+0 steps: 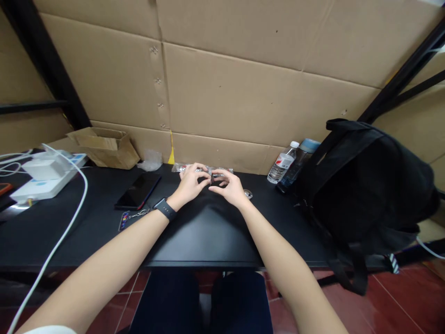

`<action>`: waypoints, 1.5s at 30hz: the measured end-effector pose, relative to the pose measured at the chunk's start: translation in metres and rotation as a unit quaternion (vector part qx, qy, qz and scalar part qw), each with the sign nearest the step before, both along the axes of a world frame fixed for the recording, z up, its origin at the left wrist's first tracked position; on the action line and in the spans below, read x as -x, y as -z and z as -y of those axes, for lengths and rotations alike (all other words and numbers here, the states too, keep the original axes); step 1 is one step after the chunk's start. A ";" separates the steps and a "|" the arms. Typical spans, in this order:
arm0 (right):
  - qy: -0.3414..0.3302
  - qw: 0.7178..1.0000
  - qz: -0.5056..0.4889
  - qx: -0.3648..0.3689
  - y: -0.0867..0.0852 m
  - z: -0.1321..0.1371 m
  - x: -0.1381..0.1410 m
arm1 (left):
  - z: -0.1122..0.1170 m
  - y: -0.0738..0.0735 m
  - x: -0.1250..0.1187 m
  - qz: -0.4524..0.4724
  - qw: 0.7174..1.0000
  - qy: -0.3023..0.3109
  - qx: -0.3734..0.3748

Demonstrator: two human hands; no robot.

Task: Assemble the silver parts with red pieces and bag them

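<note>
Above the middle of the black table (208,236), my left hand (191,182) and my right hand (227,185) meet with curled fingers. Between their fingertips is a small, thin, dark and shiny piece (211,179), too small to name and partly covered by the fingers. A dark watch (165,209) is strapped round my left wrist. Behind both hands lies clear plastic packaging (179,167) along the cardboard wall. A small round, shiny, see-through object (248,194) rests on the table just right of my right hand.
Left are a phone (137,191), a keychain (124,221), an open paper bag (113,150), crumpled plastic (151,160) and a power strip (45,185) with a white cable (78,208). Right stand a water bottle (283,163), a blue-lidded bottle (302,160) and a black backpack (368,195).
</note>
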State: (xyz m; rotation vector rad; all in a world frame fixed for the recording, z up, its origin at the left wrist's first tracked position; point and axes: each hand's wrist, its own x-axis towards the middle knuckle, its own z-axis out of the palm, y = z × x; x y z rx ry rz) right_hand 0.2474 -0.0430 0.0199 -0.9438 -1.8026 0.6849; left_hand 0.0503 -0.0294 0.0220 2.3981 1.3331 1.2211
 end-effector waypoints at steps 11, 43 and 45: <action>-0.001 1.000 0.012 0.023 -0.006 -0.008 -0.021 | 0.005 0.000 -0.004 -0.039 0.998 -0.031 -0.045; 0.020 0.956 0.257 -0.140 -0.003 -0.011 -0.035 | -0.003 0.021 -0.005 -0.153 0.986 0.056 0.030; 0.036 0.954 0.263 -0.142 -0.003 -0.013 -0.039 | -0.002 0.018 -0.005 -0.137 0.989 0.042 0.028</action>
